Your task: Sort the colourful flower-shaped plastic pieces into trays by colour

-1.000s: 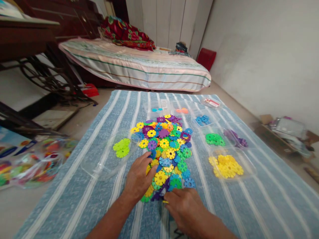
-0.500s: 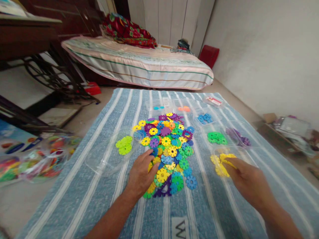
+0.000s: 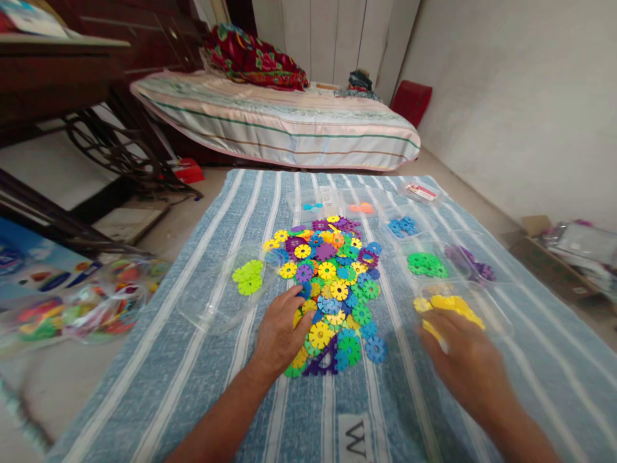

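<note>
A heap of toothed plastic discs in many colours lies in the middle of the striped cloth. My left hand rests at the heap's near left edge, thumb and fingers apart, touching discs. Over a clear tray on the right is my right hand, slightly blurred, its thumb apart from its fingers. Yellow discs lie in that tray beneath and beyond the fingers. Parts of the right fingertips are hidden or smeared. Lime-green discs sit in a clear tray left of the heap.
Clear containers behind and right of the heap hold green discs, purple discs, blue discs and orange discs. A labelled clear box stands at the far right corner. A bed is beyond the table.
My right hand has let go of yellow discs, which now lie across the tray, and its thumb has moved away from its fingers. My left hand stays at the heap. The view has shifted slightly.
</note>
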### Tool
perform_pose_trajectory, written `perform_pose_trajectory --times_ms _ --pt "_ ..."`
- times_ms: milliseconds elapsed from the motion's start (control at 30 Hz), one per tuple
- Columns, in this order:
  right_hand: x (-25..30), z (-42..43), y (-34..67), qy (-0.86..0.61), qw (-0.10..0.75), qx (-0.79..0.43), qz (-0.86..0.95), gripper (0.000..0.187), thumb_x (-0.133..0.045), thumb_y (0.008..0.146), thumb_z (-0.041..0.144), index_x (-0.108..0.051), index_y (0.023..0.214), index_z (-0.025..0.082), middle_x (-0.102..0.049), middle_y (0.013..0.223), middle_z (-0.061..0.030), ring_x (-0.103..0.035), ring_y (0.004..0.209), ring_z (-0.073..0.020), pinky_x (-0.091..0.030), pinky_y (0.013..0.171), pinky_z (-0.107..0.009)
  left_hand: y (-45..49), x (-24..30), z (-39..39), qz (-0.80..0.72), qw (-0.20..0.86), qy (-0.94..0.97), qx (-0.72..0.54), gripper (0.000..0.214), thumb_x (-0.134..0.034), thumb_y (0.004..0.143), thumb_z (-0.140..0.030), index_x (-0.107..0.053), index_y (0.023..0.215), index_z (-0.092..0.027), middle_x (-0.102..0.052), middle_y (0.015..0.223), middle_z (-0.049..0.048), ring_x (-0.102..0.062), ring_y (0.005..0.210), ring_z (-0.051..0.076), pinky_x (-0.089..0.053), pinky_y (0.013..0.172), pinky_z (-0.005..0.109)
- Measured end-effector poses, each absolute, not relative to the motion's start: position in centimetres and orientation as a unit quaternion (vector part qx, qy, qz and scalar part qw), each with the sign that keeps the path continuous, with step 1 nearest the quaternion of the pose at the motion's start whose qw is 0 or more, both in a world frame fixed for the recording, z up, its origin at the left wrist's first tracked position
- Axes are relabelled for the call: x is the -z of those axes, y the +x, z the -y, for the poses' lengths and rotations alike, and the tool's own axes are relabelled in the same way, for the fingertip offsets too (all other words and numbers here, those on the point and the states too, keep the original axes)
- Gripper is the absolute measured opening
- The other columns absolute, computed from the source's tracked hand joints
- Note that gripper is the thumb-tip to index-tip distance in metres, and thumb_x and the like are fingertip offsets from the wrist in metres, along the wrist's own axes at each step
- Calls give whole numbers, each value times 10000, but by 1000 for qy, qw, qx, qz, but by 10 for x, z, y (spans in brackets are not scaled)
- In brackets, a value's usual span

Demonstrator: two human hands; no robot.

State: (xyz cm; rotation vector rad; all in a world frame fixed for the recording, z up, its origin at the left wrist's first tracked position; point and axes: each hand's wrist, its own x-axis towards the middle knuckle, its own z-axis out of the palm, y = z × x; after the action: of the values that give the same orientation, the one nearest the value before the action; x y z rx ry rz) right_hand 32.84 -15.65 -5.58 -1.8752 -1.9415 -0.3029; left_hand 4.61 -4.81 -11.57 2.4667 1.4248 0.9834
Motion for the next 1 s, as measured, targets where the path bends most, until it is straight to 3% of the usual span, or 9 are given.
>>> perform_pose_trajectory --times_ms 167,233,367,533,800,1000 --pt "69 146 243 -592 280 17 755 148 -499 863 238 -640 860 194 -643 927 -78 -587 882 -197 -473 813 -359 46 114 49 -472 67 816 -326 146 -502 836 -290 -560 882 -164 -594 1163 137 -557 1078 243 -476 913 426" --pt "72 136 218 -587 279 0 760 127 -548 830 250 -640 889 186 -630 1010 -96 -555 982 -233 -452 857 -404 46 114 49 -466 60 819 -328 144 -500 838 -282 -561 888 -161 -597 1157 140 -559 1075 242 -480 908 421" --pt "79 118 194 -605 231 -37 761 287 -647 750 299 -629 984 135 -542 1215 -166 -421 1187 -321 -374 948 -504 45 115 49 -462 52 820 -332 139 -499 838 -273 -564 902 -167 -602 1145 132 -559 1078 238 -483 906 416" --pt "88 114 191 -604 257 -58 752 195 -618 751 200 -632 935 138 -536 1211 -162 -369 1234 -304 -341 986 -502 45 118 49 -462 47 820 -336 130 -498 837 -269 -566 886 -169 -602 1141 133 -565 1064 235 -486 904 419" --pt "86 117 204 -577 370 -133 715 97 -620 712 111 -624 719 207 -624 1007 -48 -480 1130 -209 -365 1001 -403 42 122 45 -453 35 822 -345 145 -504 841 -286 -562 900 -167 -601 1145 134 -563 1074 238 -484 907 412" --pt "69 110 245 -608 415 -103 669 110 -559 793 209 -641 720 220 -644 1000 -65 -533 1076 -203 -417 957 -417 41 120 45 -461 50 816 -346 165 -505 835 -321 -573 888 -181 -608 1150 117 -570 1065 243 -485 906 419"
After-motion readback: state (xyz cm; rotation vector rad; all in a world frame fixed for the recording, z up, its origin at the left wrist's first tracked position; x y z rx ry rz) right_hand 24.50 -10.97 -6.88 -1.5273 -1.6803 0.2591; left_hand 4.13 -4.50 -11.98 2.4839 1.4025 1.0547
